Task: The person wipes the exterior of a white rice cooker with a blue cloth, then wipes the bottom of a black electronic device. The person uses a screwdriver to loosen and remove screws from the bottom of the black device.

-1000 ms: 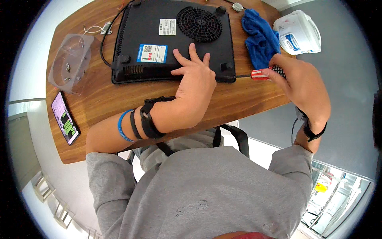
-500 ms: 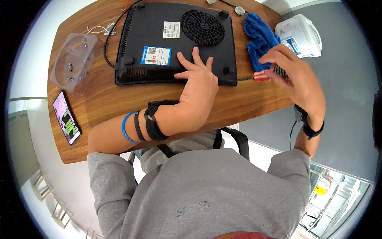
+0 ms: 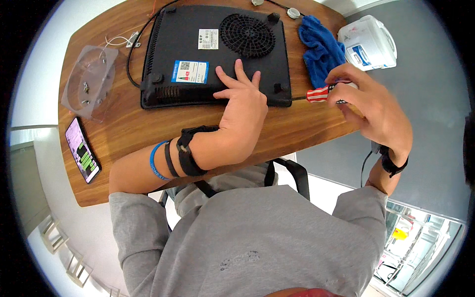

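A black induction cooktop (image 3: 198, 57) lies bottom up on the wooden table, its round fan grille at the far right and two labels showing. My left hand (image 3: 243, 111) rests on its underside near the front edge, fingers spread and holding nothing. At the cooktop's front right corner is a screwdriver (image 3: 317, 94) with a red and white striped handle, held nearly level. My right hand (image 3: 378, 111) has its fingers closed round the rear of that handle. The shaft reaches the cooktop's side edge; I cannot make out what its tip meets.
A clear plastic tray (image 3: 74, 91) with several small screws stands at the left. Nearer lies a phone (image 3: 82, 148) with its screen lit. A blue cloth (image 3: 316, 49) and a white lidded bucket (image 3: 368, 44) sit at the right. A black cord (image 3: 130, 62) curves beside the cooktop.
My right fingers have shifted their grip on the screwdriver, and its handle appears turned. My left hand stays spread on the cooktop. The whole view has shifted slightly.
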A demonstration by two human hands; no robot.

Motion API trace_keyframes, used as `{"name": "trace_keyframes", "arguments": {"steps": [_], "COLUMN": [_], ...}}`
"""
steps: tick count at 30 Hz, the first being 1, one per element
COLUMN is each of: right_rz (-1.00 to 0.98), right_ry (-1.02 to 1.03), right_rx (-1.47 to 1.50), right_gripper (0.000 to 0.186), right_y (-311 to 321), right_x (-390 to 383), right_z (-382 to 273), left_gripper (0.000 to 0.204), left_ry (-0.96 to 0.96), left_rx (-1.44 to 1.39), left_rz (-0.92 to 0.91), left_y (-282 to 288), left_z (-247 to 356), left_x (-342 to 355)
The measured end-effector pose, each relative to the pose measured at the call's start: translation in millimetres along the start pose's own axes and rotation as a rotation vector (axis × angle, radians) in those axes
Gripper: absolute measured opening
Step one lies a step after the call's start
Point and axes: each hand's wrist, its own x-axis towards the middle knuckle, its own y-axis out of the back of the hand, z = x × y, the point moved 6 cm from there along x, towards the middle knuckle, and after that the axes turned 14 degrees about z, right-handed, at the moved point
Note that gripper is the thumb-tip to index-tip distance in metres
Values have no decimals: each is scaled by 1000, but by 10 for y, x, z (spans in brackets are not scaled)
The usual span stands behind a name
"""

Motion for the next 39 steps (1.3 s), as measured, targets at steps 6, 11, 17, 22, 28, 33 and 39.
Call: {"name": "trace_keyframes", "arguments": {"steps": [6,11,17,22,28,33,39], "right_rz": [6,60,12,47,11,77,79], "right_ry": [-346,-39,-394,29,-334,55,-278], "right_rx": [-278,-78,-284,-45,-289,-212,-239], "right_gripper": [28,27,28,27,24,26,21], "right_y": [-59,23,-25,18,-49,-64,-50], "right_x": [-104,-43,-133,16,-39,51,8], "right_z": [175,33,301,161,223,-208,424], "left_gripper": [67,68,66,65,65,64,64], "left_ry": [5,18,9,-32,-38,-19,-43], "left_rx": [-6,-13,-29,-1,25,26,51], "left_rz": [21,51,67,66,75,70,74], "left_y": [2,-40,-24,-1,-7,-31,-18], "left_z": [-3,23,2,-18,-12,6,11], "left_x": [-8,8,24,26,28,26,29]}}
